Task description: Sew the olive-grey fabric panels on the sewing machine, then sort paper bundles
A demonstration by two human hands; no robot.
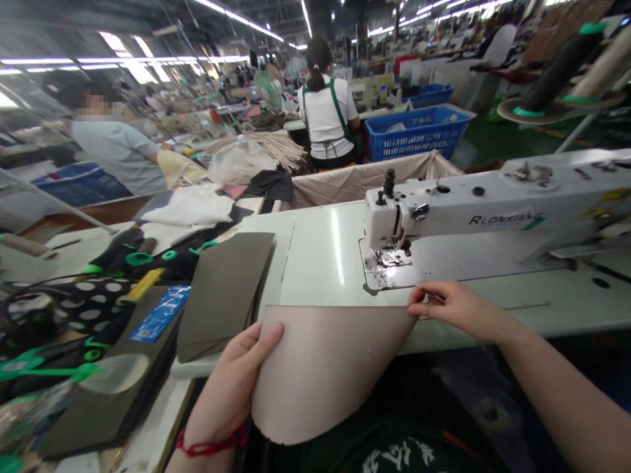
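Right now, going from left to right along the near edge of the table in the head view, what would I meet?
polka-dot cloth → blue packet → left hand → beige sheet, held by both hands → right hand

Red string bracelet [211, 449] by left hand [224, 387]

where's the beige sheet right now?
Head view, bottom centre: the pale beige flexible sheet droops off the white table, held by the left hand and right hand, just in front of the white sewing machine.
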